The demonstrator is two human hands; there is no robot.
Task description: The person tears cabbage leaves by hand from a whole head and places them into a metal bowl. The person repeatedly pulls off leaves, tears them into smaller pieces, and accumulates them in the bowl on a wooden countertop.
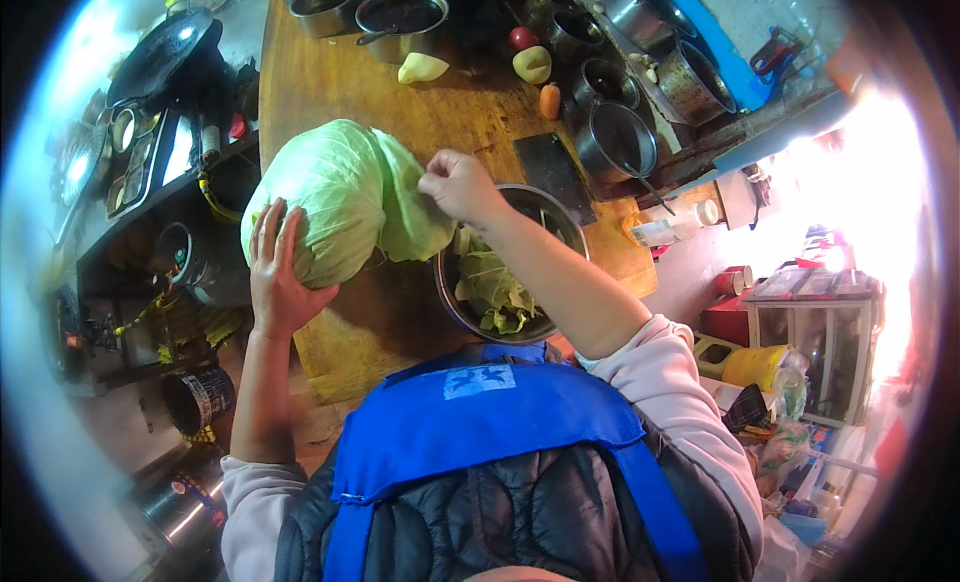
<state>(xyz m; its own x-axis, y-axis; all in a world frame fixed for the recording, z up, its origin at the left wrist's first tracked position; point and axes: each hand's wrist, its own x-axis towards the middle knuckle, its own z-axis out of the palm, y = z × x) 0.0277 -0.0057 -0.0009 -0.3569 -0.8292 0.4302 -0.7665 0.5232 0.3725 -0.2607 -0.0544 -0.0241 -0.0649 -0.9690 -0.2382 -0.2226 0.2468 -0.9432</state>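
A large pale green cabbage point(325, 197) is held over the left part of the wooden table. My left hand point(278, 272) grips its left side, fingers spread along the curve and thumb underneath. A loosened outer leaf point(408, 202) hangs off the right side of the head. My right hand point(462, 189) is closed in a pinch at the upper right edge of that leaf. Below my right forearm stands a metal bowl point(447, 290) with torn green leaves point(492, 282) in it; the forearm hides part of its rim.
A dark rectangular blade or board point(553, 175) lies right of the bowl on the wooden table point(340, 82). Pale vegetable pieces point(423, 68), a carrot piece point(550, 101) and several metal pots point(615, 142) line the far side. A stove area with a wok point(165, 57) is at left.
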